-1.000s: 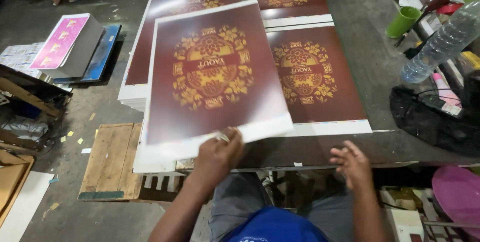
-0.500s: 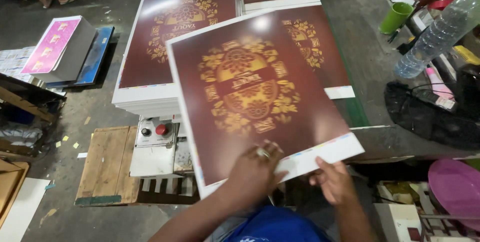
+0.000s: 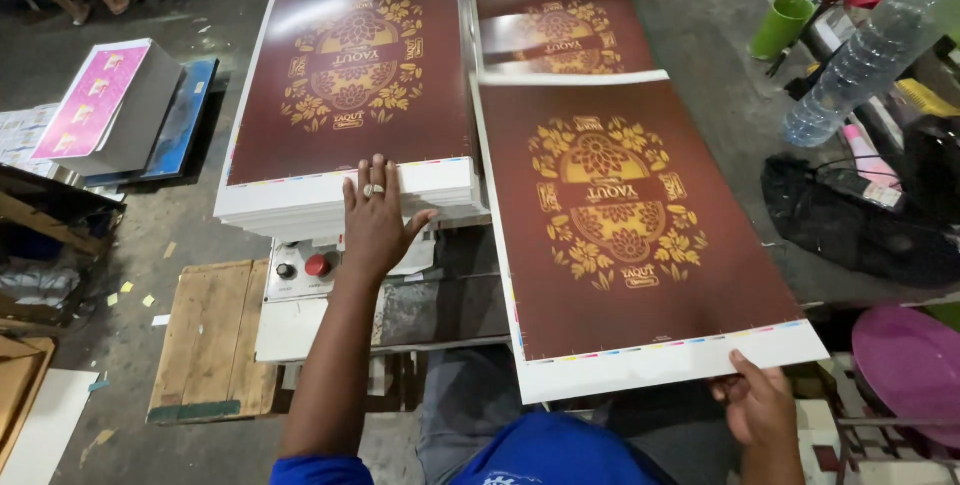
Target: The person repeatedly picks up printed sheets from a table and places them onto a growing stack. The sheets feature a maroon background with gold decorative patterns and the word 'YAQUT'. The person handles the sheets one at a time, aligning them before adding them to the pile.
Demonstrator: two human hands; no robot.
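Left hand flat, fingers spread, on the stack's near edge; right hand grips 1 printed sheet by its near edge, drawn aside; many sheets remain.

a single view, from a camera worn on the person's head, looks steeply down and forward over the counter. it sits close: the left forearm runs up from the bottom edge to the left hand, and the right hand shows at the lower right. the grey concrete floor fills the left side. no second view shares the scene.
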